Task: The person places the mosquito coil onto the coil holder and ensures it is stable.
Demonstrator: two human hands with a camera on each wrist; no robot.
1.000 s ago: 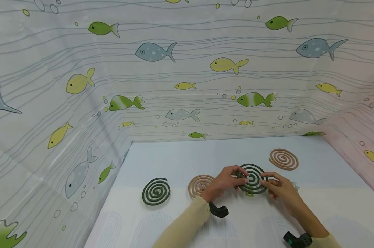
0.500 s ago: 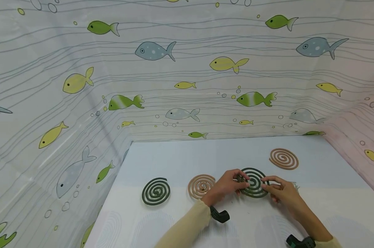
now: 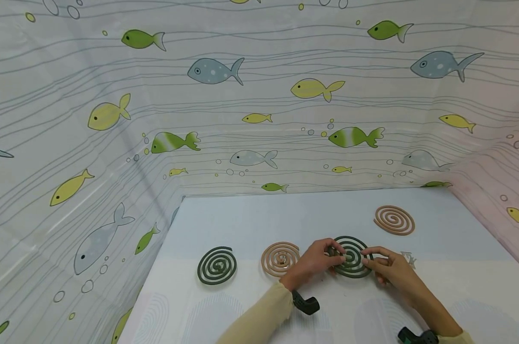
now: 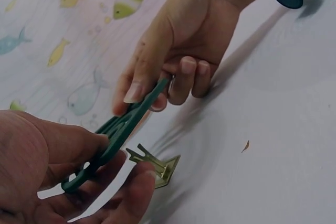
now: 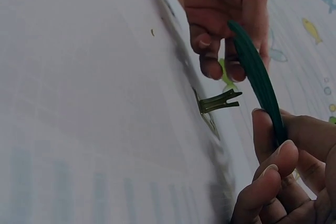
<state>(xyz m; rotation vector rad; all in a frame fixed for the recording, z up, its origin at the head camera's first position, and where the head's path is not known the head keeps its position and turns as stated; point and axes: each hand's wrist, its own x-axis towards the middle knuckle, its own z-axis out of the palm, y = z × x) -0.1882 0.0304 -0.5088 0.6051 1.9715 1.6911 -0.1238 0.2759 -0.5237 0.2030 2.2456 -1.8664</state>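
Both my hands pinch a dark green mosquito coil [image 3: 353, 276] by its opposite sides, just above the table. My left hand [image 3: 314, 260] grips the left rim, and my right hand [image 3: 391, 268] has the right rim between thumb and fingers. In the left wrist view the coil [image 4: 123, 129] is tilted, seen nearly edge-on. Below it a small metal coil stand [image 4: 165, 174] rests on the table, prongs up. The right wrist view shows a gap between the stand's prongs [image 5: 223, 100] and the coil [image 5: 257, 80]. From the head view the coil and hands hide this stand.
Left of my hands lie a brown coil [image 3: 270, 258] with a metal piece at its centre and another green coil [image 3: 218, 266]. A second brown coil [image 3: 394, 220] lies at the back right. A metal stand [image 3: 408, 259] lies beside my right hand. Fish-print sheeting [image 3: 250, 138] surrounds the table.
Both hands have brought the green coil down and slightly nearer to me. The stand's edge, seen below the coil a second ago in the head view, is now covered.
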